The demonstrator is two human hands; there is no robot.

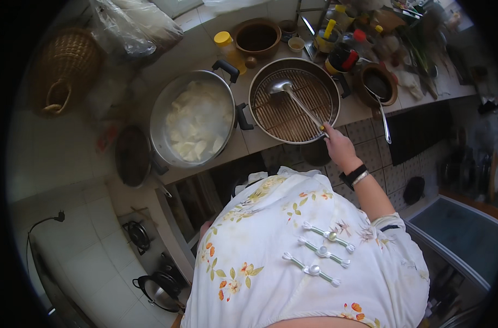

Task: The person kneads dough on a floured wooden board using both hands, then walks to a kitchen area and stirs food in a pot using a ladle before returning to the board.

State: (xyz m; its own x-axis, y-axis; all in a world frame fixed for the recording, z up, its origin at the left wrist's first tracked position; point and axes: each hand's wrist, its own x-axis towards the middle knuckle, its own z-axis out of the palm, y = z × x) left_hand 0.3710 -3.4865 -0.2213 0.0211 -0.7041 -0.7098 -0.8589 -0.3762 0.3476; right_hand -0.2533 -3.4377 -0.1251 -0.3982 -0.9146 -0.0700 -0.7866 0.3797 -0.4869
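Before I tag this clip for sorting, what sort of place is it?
Most likely a home kitchen. On the tiled counter stand a steel pot of pale dumplings and a pan with a slatted rack, where the right hand holds a ladle. Sauce bottles crowd the back.

two big metal pots on the counter: one on the left (197,123) full of pale pieces, one on the right (293,99) with a slatted rack. one ladle (292,98). two brown clay bowls, far middle (256,37) and far right (376,83). one wicker basket (65,65), far left. one hand (336,145) shows.
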